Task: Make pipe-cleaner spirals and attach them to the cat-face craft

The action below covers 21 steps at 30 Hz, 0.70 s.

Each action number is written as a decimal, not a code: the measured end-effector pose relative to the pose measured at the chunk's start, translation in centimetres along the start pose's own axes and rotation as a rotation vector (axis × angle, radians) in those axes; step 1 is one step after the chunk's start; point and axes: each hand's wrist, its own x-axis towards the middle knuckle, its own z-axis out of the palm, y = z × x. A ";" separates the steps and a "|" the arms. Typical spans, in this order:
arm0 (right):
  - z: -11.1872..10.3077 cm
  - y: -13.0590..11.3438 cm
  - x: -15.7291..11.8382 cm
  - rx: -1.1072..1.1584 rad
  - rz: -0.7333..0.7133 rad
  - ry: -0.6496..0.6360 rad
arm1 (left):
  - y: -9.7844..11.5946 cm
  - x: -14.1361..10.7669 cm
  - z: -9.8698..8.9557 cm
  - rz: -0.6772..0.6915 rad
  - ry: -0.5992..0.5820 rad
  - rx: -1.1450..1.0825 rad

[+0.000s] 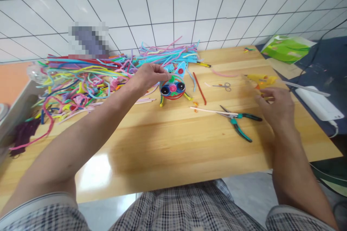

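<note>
A small colourful pipe-cleaner figure (173, 88) with two big dark eyes, a pink nose and a blue pointed hat is at the middle of the table. My left hand (152, 76) pinches its top edge with thumb and fingertips. On the right, my right hand (276, 106) has its fingers curled at the handle of a yellow glue gun (261, 80), whose nozzle points left. A glue stick (303, 87) sticks out of the gun's back. The right hand and the gun are slightly blurred.
Piles of coloured pipe cleaners (81, 90) cover the back left. Green-handled pliers (240, 126), small scissors (226, 86) and a red pipe cleaner (200, 89) lie right of the figure. A white power bank (320, 103) and a green packet (287, 49) are beyond the right edge.
</note>
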 end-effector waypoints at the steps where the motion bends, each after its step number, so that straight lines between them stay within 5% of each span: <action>1: 0.0 0.0 0.0 0.002 -0.011 0.004 | 0.1 -0.1 0.1 0.000 0.015 0.015; 8: 0.3 -0.3 -0.1 0.028 -0.050 0.071 | 1.1 -1.5 0.1 0.027 0.041 0.076; 13: -0.8 -2.2 -0.5 0.075 -0.114 0.185 | -0.7 -3.4 0.4 0.131 0.255 -0.056; 18: -2.8 -8.2 -1.7 0.223 -0.167 0.120 | -4.5 -3.9 2.3 0.084 0.336 -0.305; 21: -2.7 -13.1 -2.1 0.505 -0.143 -0.121 | -5.6 -3.7 3.7 0.100 0.248 -0.416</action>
